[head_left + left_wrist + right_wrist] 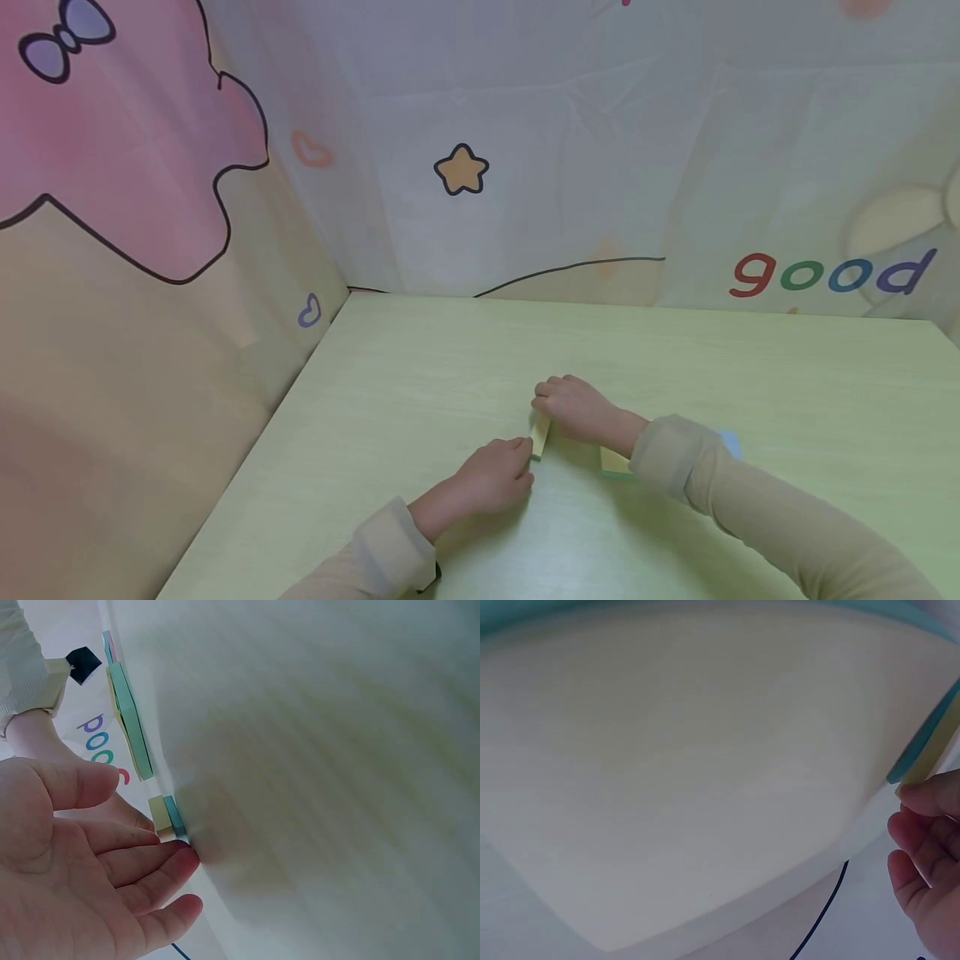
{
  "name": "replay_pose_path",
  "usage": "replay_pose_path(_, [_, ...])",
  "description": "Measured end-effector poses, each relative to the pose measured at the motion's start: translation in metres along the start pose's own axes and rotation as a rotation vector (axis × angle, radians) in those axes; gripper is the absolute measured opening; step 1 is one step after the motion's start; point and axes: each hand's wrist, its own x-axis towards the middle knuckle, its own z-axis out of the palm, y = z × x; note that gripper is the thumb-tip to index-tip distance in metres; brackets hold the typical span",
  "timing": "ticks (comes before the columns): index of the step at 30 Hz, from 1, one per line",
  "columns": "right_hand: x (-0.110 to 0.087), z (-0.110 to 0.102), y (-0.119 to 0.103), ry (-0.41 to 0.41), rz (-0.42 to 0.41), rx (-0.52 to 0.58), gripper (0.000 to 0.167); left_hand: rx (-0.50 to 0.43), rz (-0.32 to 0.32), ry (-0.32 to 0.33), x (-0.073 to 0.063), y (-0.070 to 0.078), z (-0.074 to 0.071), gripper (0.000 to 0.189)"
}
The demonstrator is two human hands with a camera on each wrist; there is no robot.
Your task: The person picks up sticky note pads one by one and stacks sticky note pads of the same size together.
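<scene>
A narrow two-layer strip (539, 437), yellow above and teal below like a stack of sticky notes, lies on the table between the hands. My right hand (579, 407) pinches its far end. In the right wrist view the thumb (933, 796) is against the yellow layer, with the teal layer (927, 735) beside it. At the near end, my left hand (491, 477) reaches in from the left. Its fingers are extended, fingertips right at the strip's end (169, 815) in the left wrist view, the palm holding nothing.
Under the right forearm lies a wider yellow-and-green pad (618, 465), partly hidden by the sleeve. A light blue piece (730, 442) shows just beyond that sleeve. The pale table (420, 358) meets a printed cloth backdrop (525, 192) behind and on the left.
</scene>
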Motion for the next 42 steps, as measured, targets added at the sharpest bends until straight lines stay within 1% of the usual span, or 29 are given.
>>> replay_pose_path(7, [0.000, 0.006, 0.000, -0.008, 0.002, 0.002, 0.020, 0.032, 0.002, -0.009, -0.001, 0.001, -0.001, 0.008])
replay_pose_path(15, [0.001, 0.006, -0.001, -0.042, 0.005, 0.022, 0.025, 0.056, -0.002, -0.009, -0.001, 0.002, -0.002, 0.012])
replay_pose_path(22, [0.000, 0.006, 0.000, -0.071, 0.010, 0.042, 0.028, 0.057, -0.011, -0.015, -0.002, 0.004, -0.004, 0.017])
replay_pose_path(25, [0.001, 0.003, 0.000, -0.094, 0.035, 0.059, 0.029, 0.051, -0.012, -0.021, -0.003, 0.005, -0.006, 0.019])
replay_pose_path(27, [0.001, 0.001, 0.000, -0.117, 0.077, 0.086, 0.031, 0.032, -0.014, -0.026, -0.003, 0.005, -0.007, 0.021])
replay_pose_path(30, [0.002, -0.006, 0.000, -0.150, 0.197, 0.180, 0.033, -0.026, -0.021, -0.033, -0.002, 0.004, -0.006, 0.022])
replay_pose_path(32, [0.002, -0.011, 0.000, -0.158, 0.293, 0.289, 0.034, -0.076, -0.027, -0.030, -0.001, 0.002, -0.005, 0.021])
replay_pose_path(36, [0.001, -0.018, 0.000, -0.103, 0.453, 0.531, 0.030, -0.205, -0.055, -0.015, 0.004, -0.002, -0.002, 0.022])
replay_pose_path(38, [0.000, -0.021, 0.001, -0.086, 0.518, 0.628, 0.028, -0.287, -0.077, -0.008, 0.007, -0.004, -0.001, 0.023])
replay_pose_path(39, [0.000, -0.021, 0.002, -0.087, 0.550, 0.670, 0.028, -0.340, -0.093, -0.008, 0.009, -0.004, 0.000, 0.025])
replay_pose_path(42, [-0.001, -0.024, 0.003, -0.124, 0.668, 0.827, 0.030, -0.467, -0.134, -0.007, 0.014, -0.006, -0.001, 0.032])
